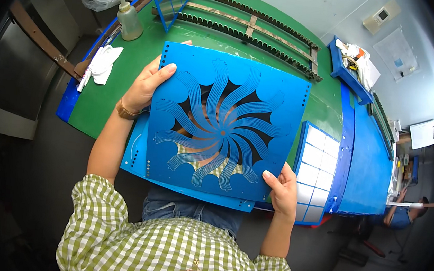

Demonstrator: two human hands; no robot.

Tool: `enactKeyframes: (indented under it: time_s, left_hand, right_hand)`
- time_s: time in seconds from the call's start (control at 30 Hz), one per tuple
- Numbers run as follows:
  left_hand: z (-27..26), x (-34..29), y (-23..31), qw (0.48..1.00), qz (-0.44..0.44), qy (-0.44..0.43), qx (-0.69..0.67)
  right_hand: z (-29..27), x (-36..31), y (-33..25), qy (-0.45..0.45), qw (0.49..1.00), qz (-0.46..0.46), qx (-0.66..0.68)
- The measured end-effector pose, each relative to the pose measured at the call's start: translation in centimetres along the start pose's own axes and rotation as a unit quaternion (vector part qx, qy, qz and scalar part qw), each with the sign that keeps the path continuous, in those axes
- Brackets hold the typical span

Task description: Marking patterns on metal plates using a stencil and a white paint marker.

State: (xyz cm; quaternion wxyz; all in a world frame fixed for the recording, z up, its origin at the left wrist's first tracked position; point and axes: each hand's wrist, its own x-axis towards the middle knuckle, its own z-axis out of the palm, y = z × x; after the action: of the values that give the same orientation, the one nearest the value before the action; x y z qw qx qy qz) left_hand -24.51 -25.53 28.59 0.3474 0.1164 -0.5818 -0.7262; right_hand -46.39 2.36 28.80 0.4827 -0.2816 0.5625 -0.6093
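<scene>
My left hand (146, 84) grips the upper left edge of a square blue panel (285, 108), thumb on its face. My right hand (281, 190) holds the same panel at its lower right edge. Fine lines curl out from the panel's centre in a swirl. Dark, mirror-like areas between them reflect a checked shirt. Small holes run along its left and right edges. Under it, close to my lap, a second blue panel (136, 155) shows at the left and bottom; the rest is covered.
On the green table (92, 117) lies a long notched metal rack (250, 26). A squeeze bottle (130, 22) and a white cloth (103, 63) sit at the left. At the right are a blue-framed white grid (313, 167) and a blue tray (344, 64). Another person (400, 216) is far right.
</scene>
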Motion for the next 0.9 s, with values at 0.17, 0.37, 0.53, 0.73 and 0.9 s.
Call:
enactKeyframes:
  time_s: [0.17, 0.37, 0.53, 0.73, 0.9]
  left_hand:
    - [0.2, -0.1, 0.3, 1.000, 0.001, 0.001, -0.015]
    - [0.2, 0.0, 0.3, 0.999, 0.011, 0.022, -0.026]
    - [0.1, 0.3, 0.3, 0.994, -0.004, 0.056, -0.091]
    - [-1.0, 0.2, -0.3, 0.989, -0.068, 0.037, -0.122]
    - [-1.1, 0.5, -0.5, 0.979, -0.114, -0.002, -0.169]
  right_hand:
    - [0.2, 0.0, -0.1, 0.002, 1.000, 0.002, -0.006]
    - [-0.2, -0.2, 0.0, -0.006, 1.000, -0.004, -0.021]
    - [-1.7, 0.8, -1.6, 0.047, 0.996, -0.053, -0.048]
    - [-0.3, 3.2, -3.1, 0.138, 0.819, -0.383, -0.404]
    - [0.8, 4.5, -5.6, -0.001, 0.739, -0.409, -0.535]
